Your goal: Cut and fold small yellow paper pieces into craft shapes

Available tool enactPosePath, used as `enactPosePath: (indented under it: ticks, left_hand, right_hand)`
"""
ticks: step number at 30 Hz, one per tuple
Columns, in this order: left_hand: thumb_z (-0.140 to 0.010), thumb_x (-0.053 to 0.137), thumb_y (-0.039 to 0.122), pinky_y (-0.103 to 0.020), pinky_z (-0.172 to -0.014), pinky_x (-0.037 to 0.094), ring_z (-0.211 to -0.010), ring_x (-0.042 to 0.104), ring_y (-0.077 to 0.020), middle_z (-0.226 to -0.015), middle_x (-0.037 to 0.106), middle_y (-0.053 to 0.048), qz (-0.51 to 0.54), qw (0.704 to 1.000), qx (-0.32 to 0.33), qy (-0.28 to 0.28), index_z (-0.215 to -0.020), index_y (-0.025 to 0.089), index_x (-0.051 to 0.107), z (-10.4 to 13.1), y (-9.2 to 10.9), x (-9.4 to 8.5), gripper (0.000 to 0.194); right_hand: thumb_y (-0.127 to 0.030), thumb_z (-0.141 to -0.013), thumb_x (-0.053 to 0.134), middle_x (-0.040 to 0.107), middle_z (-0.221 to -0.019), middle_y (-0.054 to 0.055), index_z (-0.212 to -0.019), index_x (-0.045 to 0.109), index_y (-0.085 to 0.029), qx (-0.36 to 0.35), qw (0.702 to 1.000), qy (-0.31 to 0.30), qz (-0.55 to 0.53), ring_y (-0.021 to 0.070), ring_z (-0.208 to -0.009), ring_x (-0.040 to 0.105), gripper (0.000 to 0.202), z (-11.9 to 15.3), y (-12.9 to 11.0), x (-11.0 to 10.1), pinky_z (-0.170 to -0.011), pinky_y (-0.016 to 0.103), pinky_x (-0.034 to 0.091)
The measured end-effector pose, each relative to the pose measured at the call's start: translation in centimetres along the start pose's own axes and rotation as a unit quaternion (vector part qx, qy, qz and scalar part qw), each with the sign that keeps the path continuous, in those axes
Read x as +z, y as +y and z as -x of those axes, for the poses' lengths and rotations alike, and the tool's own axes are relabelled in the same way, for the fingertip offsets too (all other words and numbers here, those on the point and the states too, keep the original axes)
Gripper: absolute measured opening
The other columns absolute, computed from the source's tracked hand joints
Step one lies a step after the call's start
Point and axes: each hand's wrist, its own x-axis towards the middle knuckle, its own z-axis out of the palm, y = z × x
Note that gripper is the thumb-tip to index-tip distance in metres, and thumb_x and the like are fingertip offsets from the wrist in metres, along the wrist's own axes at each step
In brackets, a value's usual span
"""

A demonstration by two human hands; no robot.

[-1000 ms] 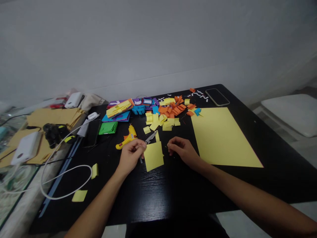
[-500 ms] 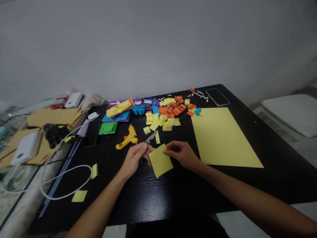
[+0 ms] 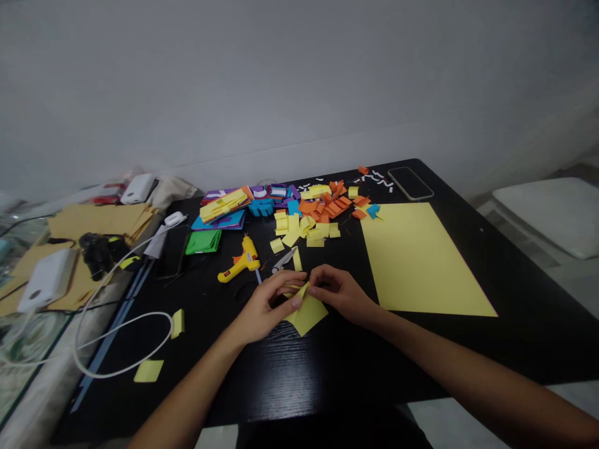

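Note:
A small yellow paper piece (image 3: 309, 313) is pinched between my two hands over the black table, and part of it bends up into a fold. My left hand (image 3: 267, 305) grips its left side, thumb in front and fingers behind. At the paper's upper right, my right hand (image 3: 337, 292) pinches the edge with thumb and forefinger. Just beyond my left hand lie the scissors (image 3: 283, 260), their handles partly hidden. A yellow glue gun (image 3: 241, 260) rests to the left of them. Farther back is a pile of orange strips (image 3: 327, 209) and yellow paper pieces (image 3: 292, 227).
A large yellow sheet (image 3: 423, 259) covers the table's right side, with a phone (image 3: 410, 183) behind it. Green folded paper (image 3: 203, 242) and colourful stacks (image 3: 224, 209) sit at the back left. A white cable (image 3: 124, 373) loops near two yellow scraps (image 3: 148, 371). A white stool (image 3: 552, 212) stands right.
The scissors have left my left hand and now lie on the table. My left hand has moved onto the yellow paper, which was flat and is now bent.

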Motion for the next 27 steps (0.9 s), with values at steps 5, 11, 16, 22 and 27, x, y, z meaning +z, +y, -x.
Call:
enactPosePath:
  ticks: [5,11,16,22,27]
  left_hand:
    - [-0.095,0.066,0.030,-0.039,-0.102,0.049,-0.114,0.064,-0.0245,-0.120,0.066,-0.012,-0.035,0.999,0.019,-0.010,-0.126,0.019,0.064,0.2,0.6,0.0,0.033]
    - [-0.092,0.069,0.036,-0.027,-0.078,0.048,-0.087,0.059,-0.0171,-0.093,0.063,-0.005,-0.044,0.998,-0.016,0.030,-0.104,0.016,0.066,0.3,1.2,0.1,0.024]
    - [-0.093,0.067,0.038,-0.021,-0.059,0.035,-0.064,0.046,-0.0105,-0.072,0.053,0.003,-0.004,0.995,-0.096,-0.017,-0.089,0.015,0.062,0.1,1.4,-0.1,0.024]
    - [-0.094,0.064,0.039,-0.022,-0.058,0.033,-0.064,0.045,-0.0104,-0.071,0.054,0.002,-0.033,0.987,-0.140,-0.065,-0.087,0.014,0.064,0.2,1.8,-0.9,0.025]
    - [-0.093,0.064,0.039,-0.022,-0.055,0.030,-0.060,0.041,-0.0099,-0.067,0.052,0.003,-0.046,0.984,-0.152,-0.077,-0.085,0.014,0.065,0.3,1.4,-1.1,0.026]
  right_hand:
    - [-0.046,-0.081,0.079,0.061,-0.077,-0.002,-0.085,0.064,-0.017,0.032,0.999,-0.032,-0.008,0.0111,-0.068,0.054,0.033,0.3,-0.6,-0.1,-0.063,0.024,0.040]
    - [-0.046,-0.081,0.079,0.066,-0.077,0.000,-0.089,0.069,-0.017,0.058,0.996,-0.070,-0.019,0.0117,-0.068,0.058,0.032,0.5,-0.9,-0.1,-0.063,0.024,0.041]
    - [-0.041,-0.082,0.077,0.070,-0.079,0.001,-0.095,0.074,-0.016,0.057,0.995,-0.087,0.006,0.0119,-0.069,0.061,0.027,0.4,-0.6,-0.3,-0.063,0.024,0.043]
    - [-0.035,-0.083,0.076,0.072,-0.079,0.002,-0.090,0.075,-0.016,0.042,0.994,-0.090,0.042,0.0126,-0.071,0.063,0.020,0.5,-0.6,-0.3,-0.065,0.024,0.045]
    - [-0.037,-0.082,0.076,0.070,-0.076,0.001,-0.089,0.074,-0.016,0.057,0.992,-0.107,0.031,0.0118,-0.068,0.061,0.022,0.6,-0.5,-0.2,-0.063,0.024,0.044]
